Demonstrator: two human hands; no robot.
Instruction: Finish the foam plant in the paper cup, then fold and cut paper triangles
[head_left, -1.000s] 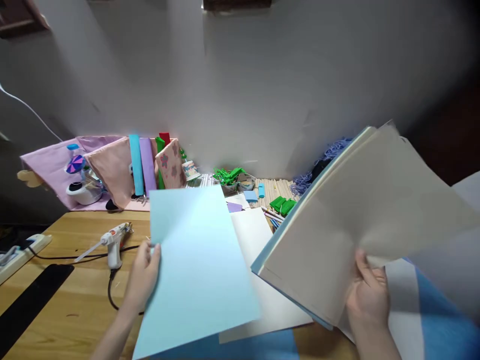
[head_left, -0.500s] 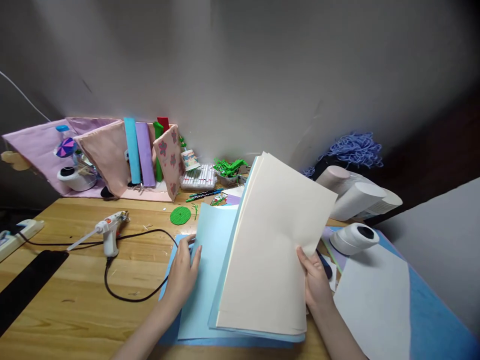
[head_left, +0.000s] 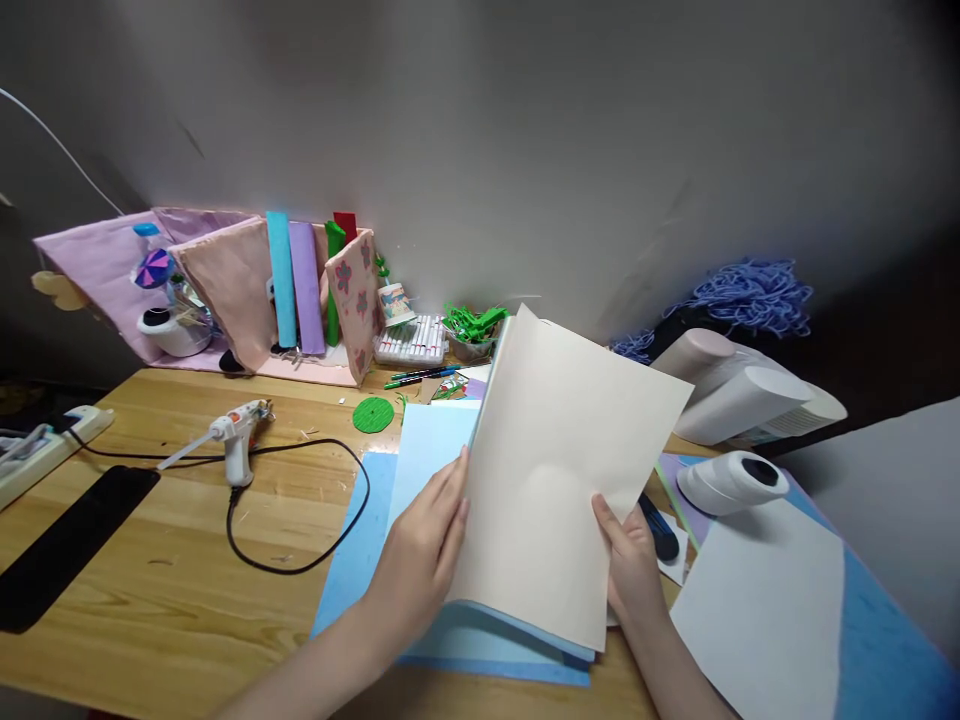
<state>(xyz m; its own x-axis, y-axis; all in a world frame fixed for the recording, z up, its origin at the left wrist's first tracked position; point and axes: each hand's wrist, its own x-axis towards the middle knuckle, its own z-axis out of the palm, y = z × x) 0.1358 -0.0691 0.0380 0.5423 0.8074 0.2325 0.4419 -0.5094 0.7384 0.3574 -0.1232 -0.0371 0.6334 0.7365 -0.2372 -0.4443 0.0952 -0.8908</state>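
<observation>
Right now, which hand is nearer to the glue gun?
Left. The left hand touches the cream sheets at their left, toward the glue gun; the right hand holds their right edge.

We had a wooden table [head_left: 150, 590] there: glue gun [head_left: 229, 440] lay left, black strip [head_left: 71, 545] near the front edge, green disc [head_left: 373, 414] further back, blue sheets [head_left: 349, 560] flat mid-table, white tape roll [head_left: 731, 480] off right.

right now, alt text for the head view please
A right hand grips a stack of cream sheets tilted up over blue sheets on a wooden table, the left hand flat against its left edge. A glue gun lies to the left, a white roll to the right.
</observation>
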